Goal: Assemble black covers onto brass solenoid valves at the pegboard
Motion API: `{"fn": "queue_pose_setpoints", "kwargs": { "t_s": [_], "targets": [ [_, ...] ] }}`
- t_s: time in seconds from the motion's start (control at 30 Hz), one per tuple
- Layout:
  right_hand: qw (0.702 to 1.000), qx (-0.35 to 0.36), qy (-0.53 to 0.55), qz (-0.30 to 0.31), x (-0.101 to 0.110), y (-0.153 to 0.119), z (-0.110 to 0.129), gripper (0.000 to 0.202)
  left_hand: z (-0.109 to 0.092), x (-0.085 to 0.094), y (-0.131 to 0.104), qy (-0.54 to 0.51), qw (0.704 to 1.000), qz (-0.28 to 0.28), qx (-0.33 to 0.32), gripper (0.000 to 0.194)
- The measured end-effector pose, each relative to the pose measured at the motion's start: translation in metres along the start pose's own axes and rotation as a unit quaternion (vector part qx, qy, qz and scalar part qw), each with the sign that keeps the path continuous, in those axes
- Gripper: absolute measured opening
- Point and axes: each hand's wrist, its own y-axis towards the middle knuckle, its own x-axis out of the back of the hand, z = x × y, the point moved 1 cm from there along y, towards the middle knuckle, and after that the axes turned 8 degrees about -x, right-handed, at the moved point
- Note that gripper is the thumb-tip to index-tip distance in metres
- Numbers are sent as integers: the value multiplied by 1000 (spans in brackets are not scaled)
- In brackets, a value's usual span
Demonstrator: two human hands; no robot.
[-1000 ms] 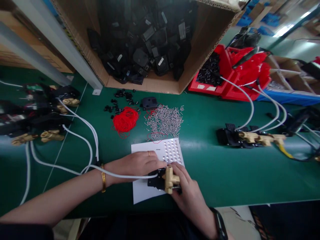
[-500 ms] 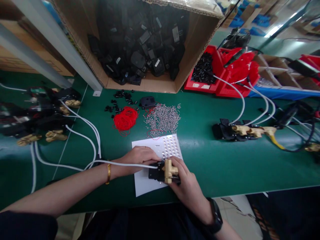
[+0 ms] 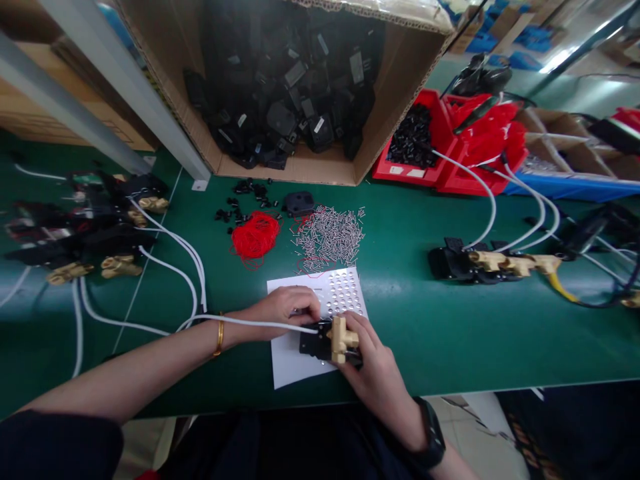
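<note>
A black housing with a brass fitting and a white cable lies over a white sheet. My right hand grips its right side, thumb below and fingers above. At the housing's upper left edge is my left hand, its fingers curled together; whether something small is between them cannot be made out. Rows of small clear domes sit on the sheet's upper right. Beyond the sheet lie a pile of metal pins and red rings.
A carton of black parts stands at the back, with red bins to its right. Brass-fitted assemblies lie left and right, trailing white cables. Small black pieces and a black cover lie before the carton.
My left hand has lifted slightly off the housing's upper left side, its fingers more curled. My right hand keeps its grip. The whole view has shifted a little.
</note>
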Motion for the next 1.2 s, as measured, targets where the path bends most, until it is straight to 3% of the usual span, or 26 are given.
{"fn": "queue_pose_setpoints", "kwargs": {
  "t_s": [0.3, 0.5, 0.7, 0.93, 1.2],
  "targets": [
    [999, -10, -24, -19, -3, -2, 0, 52, -6, 2, -4, 102, 992, 39, -60, 17],
    [998, -6, -35, -42, -6, -5, 2, 52, -4, 0, -3, 64, 997, 35, -20, 14],
    [998, -6, -36, -53, -8, -6, 4, 52, -6, -2, -3, 82, 994, 64, -28, 15],
    [998, 7, -31, -61, -7, -6, 6, 55, -2, -4, 0, -19, 998, 7, 66, 8],
    [998, 8, -34, -59, -9, -5, 3, 59, -4, -7, -7, 37, 999, -36, 3, 16]
  ]
}}
